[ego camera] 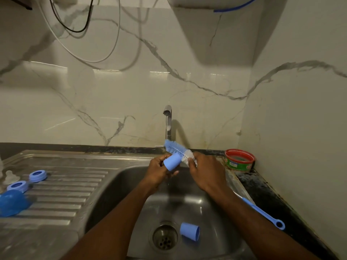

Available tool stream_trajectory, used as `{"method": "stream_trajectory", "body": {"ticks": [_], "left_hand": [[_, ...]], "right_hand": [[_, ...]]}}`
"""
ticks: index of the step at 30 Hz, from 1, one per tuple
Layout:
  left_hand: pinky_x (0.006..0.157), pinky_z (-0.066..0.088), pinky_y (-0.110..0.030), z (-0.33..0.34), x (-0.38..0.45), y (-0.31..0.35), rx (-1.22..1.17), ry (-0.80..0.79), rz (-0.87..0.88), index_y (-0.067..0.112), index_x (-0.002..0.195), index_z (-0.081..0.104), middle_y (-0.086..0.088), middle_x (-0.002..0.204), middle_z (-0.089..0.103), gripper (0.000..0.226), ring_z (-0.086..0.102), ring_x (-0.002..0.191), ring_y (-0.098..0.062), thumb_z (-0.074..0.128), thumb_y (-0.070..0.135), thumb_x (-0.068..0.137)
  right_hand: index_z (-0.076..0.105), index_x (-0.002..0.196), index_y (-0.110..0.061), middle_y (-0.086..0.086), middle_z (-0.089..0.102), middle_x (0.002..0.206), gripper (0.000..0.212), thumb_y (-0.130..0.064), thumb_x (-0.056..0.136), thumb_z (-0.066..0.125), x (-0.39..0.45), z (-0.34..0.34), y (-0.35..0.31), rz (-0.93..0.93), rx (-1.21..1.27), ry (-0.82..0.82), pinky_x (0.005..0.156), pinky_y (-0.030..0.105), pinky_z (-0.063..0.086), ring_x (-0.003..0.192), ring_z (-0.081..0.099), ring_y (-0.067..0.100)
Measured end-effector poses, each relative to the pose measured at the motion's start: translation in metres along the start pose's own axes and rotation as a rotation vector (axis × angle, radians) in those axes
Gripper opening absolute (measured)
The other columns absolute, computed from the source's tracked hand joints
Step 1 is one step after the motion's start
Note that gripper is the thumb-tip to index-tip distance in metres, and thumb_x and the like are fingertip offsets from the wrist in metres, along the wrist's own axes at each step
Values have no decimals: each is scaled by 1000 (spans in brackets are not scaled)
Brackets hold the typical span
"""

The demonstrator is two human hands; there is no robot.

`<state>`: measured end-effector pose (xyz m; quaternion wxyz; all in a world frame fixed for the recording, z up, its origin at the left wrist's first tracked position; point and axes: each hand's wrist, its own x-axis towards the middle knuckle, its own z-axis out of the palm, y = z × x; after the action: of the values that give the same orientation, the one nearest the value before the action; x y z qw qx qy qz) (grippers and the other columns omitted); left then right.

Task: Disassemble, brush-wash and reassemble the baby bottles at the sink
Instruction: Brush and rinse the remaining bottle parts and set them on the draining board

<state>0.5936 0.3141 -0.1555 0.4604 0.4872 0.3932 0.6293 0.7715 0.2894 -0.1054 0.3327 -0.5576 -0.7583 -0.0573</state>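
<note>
Over the sink basin [131, 184], my left hand [159, 171] grips a small blue bottle cap [171, 162], tilted with its closed end toward me. My right hand [206, 173] holds the blue-and-white bottle brush [176, 148] just below its bristles, which stick up to the left beside the cap. The brush's blue handle [262, 212] runs out behind my right forearm. A second blue cap [190, 231] lies on its side by the drain [164, 237]. Two blue collar rings [38, 175] [17, 186] and clear teats [11, 177] rest on the drainboard.
A thin stream of water runs from the chrome tap [168, 121] behind my hands. A blue dome-shaped piece [12, 202] sits at the drainboard's left edge. A red-rimmed round tub [240, 160] stands in the right corner on the dark counter. Marble walls enclose the back and right.
</note>
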Motion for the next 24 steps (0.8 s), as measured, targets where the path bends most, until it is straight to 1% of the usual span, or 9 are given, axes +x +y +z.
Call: {"method": "stream_trajectory", "body": {"ticks": [4, 7, 10, 13, 15, 17, 20, 22, 24], "left_hand": [[71, 59, -23, -3, 7, 3, 14, 203, 73, 9, 114, 69, -9, 106, 72, 28, 71, 96, -21, 75, 4, 88], [65, 58, -18, -10, 10, 0, -39, 349, 31, 0, 113, 66, -13, 102, 70, 28, 69, 88, -19, 75, 4, 87], [74, 60, -24, -12, 7, -1, -27, 200, 3, 0, 116, 69, -17, 104, 74, 30, 72, 95, -28, 73, 15, 90], [79, 61, -29, 0, 1, 2, -105, 18, -26, 8, 116, 69, -13, 104, 76, 22, 72, 95, -25, 66, 7, 93], [82, 61, -32, 3, 3, 1, -105, 37, -2, 12, 112, 70, -12, 103, 76, 22, 73, 95, -24, 67, 3, 92], [79, 61, -32, 1, 7, 0, 0, 150, 47, 11, 106, 72, -13, 97, 75, 17, 71, 92, -28, 72, 4, 90], [65, 57, -20, -6, 9, -1, 27, 286, 38, -2, 108, 70, -13, 91, 72, 22, 70, 82, -22, 74, 6, 88], [66, 57, -17, -5, 4, 0, -52, 261, -5, 2, 108, 69, -13, 98, 73, 20, 72, 84, -17, 73, 4, 89], [73, 59, -22, -1, 2, 1, -94, 102, -31, 6, 113, 69, -14, 105, 74, 22, 74, 92, -20, 69, 3, 91]], "right_hand": [[64, 125, -26, 0, 72, 112, 34, -46, 102, 48, -1, -4, 4, -1, 20, -7, 69, 28, 38, 96, 66, 21], [63, 128, -26, -1, 72, 113, 36, -46, 102, 49, -3, -4, 0, -20, 34, -17, 70, 29, 46, 95, 67, 19], [64, 126, -26, 0, 72, 112, 34, -45, 102, 49, -4, 0, -6, -21, 65, -16, 74, 31, 46, 97, 66, 21], [65, 124, -25, 2, 72, 112, 35, -45, 102, 48, 2, -1, -4, 17, 46, 13, 73, 31, 42, 100, 66, 24], [66, 123, -24, 3, 72, 113, 35, -45, 102, 49, 3, -3, 1, 32, 53, 3, 74, 32, 43, 101, 66, 26], [66, 123, -24, 3, 72, 112, 33, -44, 101, 50, 2, -5, 4, 28, 51, -26, 70, 30, 38, 100, 66, 26], [64, 129, -26, 1, 72, 115, 36, -45, 101, 51, -2, -4, 3, 7, 64, -43, 70, 27, 37, 100, 66, 22], [64, 129, -27, 0, 71, 116, 36, -45, 101, 51, -3, -1, -1, 5, 67, -41, 70, 28, 38, 101, 66, 21], [65, 125, -25, 2, 71, 115, 35, -45, 101, 49, 1, 1, -2, 36, 65, -37, 72, 30, 42, 103, 65, 25]]}}
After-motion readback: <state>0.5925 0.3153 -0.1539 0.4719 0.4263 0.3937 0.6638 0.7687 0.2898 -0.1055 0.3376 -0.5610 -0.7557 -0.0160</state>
